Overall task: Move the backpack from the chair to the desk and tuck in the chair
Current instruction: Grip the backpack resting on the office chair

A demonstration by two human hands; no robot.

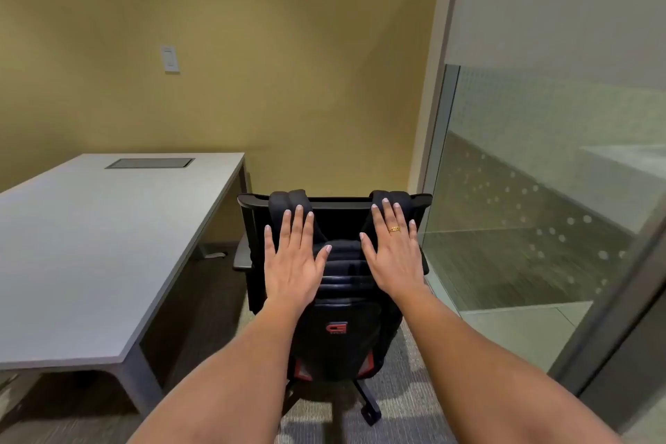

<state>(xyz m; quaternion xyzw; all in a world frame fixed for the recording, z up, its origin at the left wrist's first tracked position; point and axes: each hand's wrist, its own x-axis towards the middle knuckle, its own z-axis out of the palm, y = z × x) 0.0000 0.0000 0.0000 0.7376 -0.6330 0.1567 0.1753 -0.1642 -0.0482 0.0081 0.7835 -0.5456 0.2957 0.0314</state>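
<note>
Resting upright on chair (pixel 248 249), backpack (pixel 337 321); left hand (pixel 293 259), right hand (pixel 394 256) spread flat, gripping nothing.

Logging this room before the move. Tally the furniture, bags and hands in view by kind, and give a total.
Desk: 1
Chair: 1
Backpack: 1, hung on the chair by its straps
Hands: 2, left hand and right hand, both open and flat on the backpack
Total: 5

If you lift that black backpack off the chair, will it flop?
Probably a bit: the backpack looks like soft fabric, and its padded straps drape over the chair back, so they may snag. It looks full, so maybe heavy.
</note>
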